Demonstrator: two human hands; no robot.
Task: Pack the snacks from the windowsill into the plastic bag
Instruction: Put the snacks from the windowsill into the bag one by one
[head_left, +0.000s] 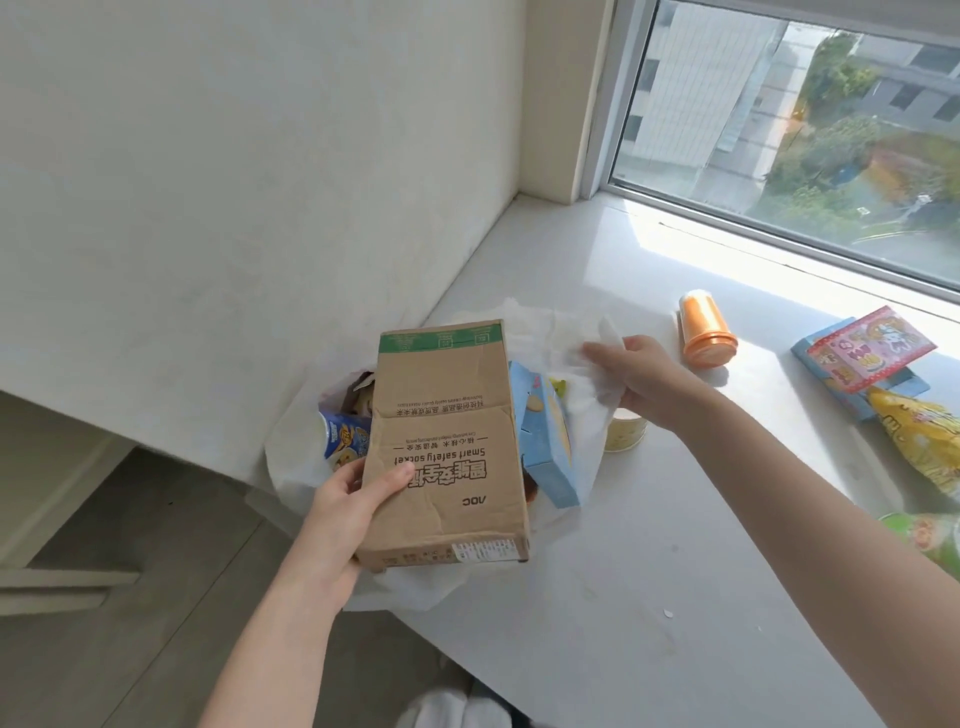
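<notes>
A white plastic bag (563, 332) lies open at the left end of the windowsill (649, 545). My left hand (353, 499) grips a brown cardboard box (447, 447) by its lower left corner, upright over the bag's mouth. My right hand (631, 376) pinches the bag's far rim and holds it up. Inside the bag a light blue snack box (548, 441) leans next to the cardboard box, and a blue packet (345, 436) shows at the left.
On the sill to the right sit an orange cup (706, 330) upside down, a pale yellow tub (626, 428) beside the bag, a pink packet (870, 348) on a blue box (831, 364), a yellow bag (924, 441) and a green packet (930, 535). The sill's left edge drops to the floor.
</notes>
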